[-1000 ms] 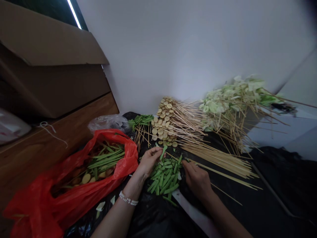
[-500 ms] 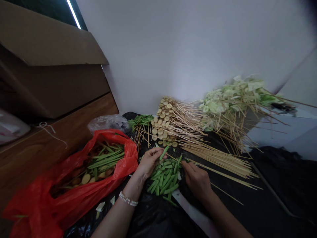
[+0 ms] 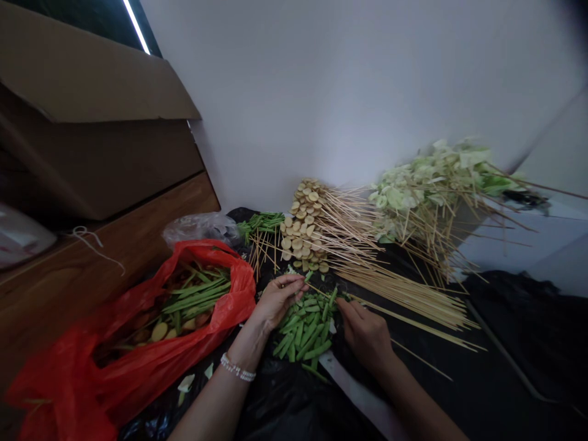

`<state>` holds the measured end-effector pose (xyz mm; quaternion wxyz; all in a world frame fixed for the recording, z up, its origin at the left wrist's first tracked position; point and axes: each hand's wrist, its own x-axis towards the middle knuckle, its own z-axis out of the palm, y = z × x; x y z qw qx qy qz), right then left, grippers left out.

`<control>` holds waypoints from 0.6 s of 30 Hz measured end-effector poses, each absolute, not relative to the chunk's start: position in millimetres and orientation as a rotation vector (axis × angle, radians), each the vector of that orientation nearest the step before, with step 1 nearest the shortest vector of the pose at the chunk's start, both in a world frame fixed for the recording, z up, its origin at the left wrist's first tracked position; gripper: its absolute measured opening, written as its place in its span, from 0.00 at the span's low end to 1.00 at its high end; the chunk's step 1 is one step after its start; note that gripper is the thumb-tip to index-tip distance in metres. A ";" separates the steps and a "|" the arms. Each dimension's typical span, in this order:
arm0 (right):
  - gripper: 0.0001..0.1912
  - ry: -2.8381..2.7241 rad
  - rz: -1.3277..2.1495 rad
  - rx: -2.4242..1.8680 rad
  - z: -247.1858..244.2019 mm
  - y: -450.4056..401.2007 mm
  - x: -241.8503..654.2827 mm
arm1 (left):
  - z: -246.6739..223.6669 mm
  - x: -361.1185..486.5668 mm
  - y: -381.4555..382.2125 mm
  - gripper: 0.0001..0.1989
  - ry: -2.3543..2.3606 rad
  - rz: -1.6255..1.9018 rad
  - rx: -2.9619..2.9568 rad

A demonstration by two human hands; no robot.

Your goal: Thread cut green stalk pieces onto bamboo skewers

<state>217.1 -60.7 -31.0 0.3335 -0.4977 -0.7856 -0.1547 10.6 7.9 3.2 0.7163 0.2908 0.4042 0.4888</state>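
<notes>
From where I stand, a big brown cardboard box (image 3: 133, 168) fills the upper left of the frame, and below it, at lower left, a thin red plastic bag (image 3: 59, 392) gapes open on long green beans (image 3: 199, 294) and cut potato pieces (image 3: 160, 331). Just right of the bag, near the centre, the left hand (image 3: 278, 300) has thumb and fingers pinched together on a short cut green bean piece (image 3: 309, 275), only its tip showing. Beyond it lie skewered pale yellow potato slices (image 3: 305, 229); below the fingertips sits a loose heap of cut green bean pieces (image 3: 305, 337). A thin pale wooden stick (image 3: 322, 291) spans the gap to the right hand (image 3: 365, 334), whose fingers are closed around it. I'd worry about that stick's point: should the bean split or twist under a hard push, it could jab the left fingertips, and a weak pinch could drop the piece onto the heap. Further right, bare wooden sticks (image 3: 404, 294) fan out near the right hand, where a careless wrist might scatter them, below skewered pale green leaves (image 3: 436, 174).
</notes>
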 end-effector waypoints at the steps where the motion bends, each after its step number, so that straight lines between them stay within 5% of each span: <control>1: 0.16 -2.051 -0.409 -1.302 -31.1 -60.7 217.3 | 3.7 10.8 7.8 0.15 0.899 1.086 0.644; 18: 0.15 -2.057 -0.425 -1.315 -31.2 -61.8 213.6 | -0.6 13.8 7.3 0.21 1.023 1.168 0.970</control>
